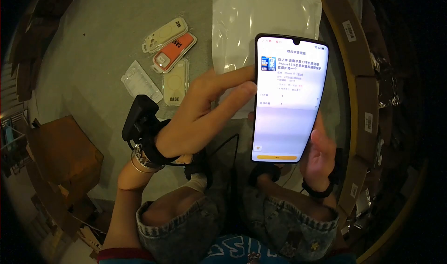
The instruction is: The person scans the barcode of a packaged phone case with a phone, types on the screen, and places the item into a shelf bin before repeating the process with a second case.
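A smartphone point(286, 124) with a lit screen stands tilted in front of me, showing a product page with Chinese text and a yellow bar at its foot. My right hand point(319, 159) holds it from its lower right side, the thumb beside the edge and the other fingers mostly hidden behind. At the phone's left edge, my left hand point(200, 115) is closed, thumb and forefinger against the side; its remaining fingers are hidden. Beyond this hand lie packaged phone cases: a cream one point(166, 34), an orange one point(174, 53) and a pale yellow one point(176, 83).
A clear plastic packet point(142, 82) lies left of the cases on the grey floor. Behind the phone spreads a large white plastic sheet or bag point(242, 19). A brown cardboard box point(65, 157) stands at left. Labelled cartons point(365, 119) line the right side.
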Tool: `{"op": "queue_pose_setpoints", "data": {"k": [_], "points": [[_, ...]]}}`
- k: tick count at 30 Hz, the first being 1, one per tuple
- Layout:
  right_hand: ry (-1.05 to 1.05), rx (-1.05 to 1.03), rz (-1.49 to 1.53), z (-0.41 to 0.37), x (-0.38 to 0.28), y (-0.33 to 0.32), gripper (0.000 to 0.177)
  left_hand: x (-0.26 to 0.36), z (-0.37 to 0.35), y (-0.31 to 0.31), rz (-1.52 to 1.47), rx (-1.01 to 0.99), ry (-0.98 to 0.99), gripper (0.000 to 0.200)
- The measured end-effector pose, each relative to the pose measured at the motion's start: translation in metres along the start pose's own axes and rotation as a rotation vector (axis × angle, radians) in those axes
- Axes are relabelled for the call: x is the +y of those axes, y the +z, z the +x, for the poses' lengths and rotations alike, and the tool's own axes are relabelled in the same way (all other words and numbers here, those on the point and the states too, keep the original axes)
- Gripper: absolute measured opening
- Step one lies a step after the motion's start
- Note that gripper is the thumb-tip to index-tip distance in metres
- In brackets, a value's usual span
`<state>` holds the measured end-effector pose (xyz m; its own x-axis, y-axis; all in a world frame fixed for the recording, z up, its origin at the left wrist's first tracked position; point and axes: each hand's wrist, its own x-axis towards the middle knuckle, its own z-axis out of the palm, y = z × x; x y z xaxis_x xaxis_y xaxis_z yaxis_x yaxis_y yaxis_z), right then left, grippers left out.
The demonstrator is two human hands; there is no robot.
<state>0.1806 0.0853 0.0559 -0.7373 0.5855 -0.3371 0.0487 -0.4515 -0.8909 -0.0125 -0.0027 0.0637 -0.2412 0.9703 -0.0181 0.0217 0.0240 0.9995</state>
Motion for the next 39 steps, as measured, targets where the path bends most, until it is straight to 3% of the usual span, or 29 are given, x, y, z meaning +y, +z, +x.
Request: {"op": "queue_pose_setpoints", "data": {"k": [2,5,9,18,23,29,32,35,39], "points": [[0.019,0.042,0.005,-0.001,-0.005,0.004,0.066,0.002,-0.001,0.000,0.004,0.007,-0.063,0.030],[0.075,0.071,0.069,0.002,-0.006,-0.001,0.055,-0.002,0.001,0.007,0.047,-0.009,0.106,0.028],[0.087,0.114,0.178,0.009,0.004,-0.004,0.041,-0.013,-0.001,0.012,0.167,-0.002,0.146,0.027],[0.104,0.165,0.119,0.016,0.005,-0.002,0.035,-0.012,-0.002,0.014,0.259,0.003,0.158,0.027],[0.101,0.163,0.185,0.011,0.007,-0.005,0.047,-0.008,-0.003,0.014,0.206,0.010,0.019,0.026],[-0.019,0.021,-0.011,0.009,0.013,-0.018,0.067,-0.018,0.001,0.012,0.197,0.043,0.148,0.028],[-0.069,-0.074,-0.056,0.009,0.013,-0.021,0.078,-0.001,0.001,0.009,0.102,-0.016,-0.155,0.032],[-0.070,-0.124,0.001,0.007,0.010,-0.010,0.094,-0.006,0.003,0.012,-0.042,-0.002,0.008,0.036],[-0.027,-0.157,0.025,0.003,-0.002,-0.001,0.102,-0.004,0.004,0.011,-0.034,-0.008,0.000,0.038]]}}
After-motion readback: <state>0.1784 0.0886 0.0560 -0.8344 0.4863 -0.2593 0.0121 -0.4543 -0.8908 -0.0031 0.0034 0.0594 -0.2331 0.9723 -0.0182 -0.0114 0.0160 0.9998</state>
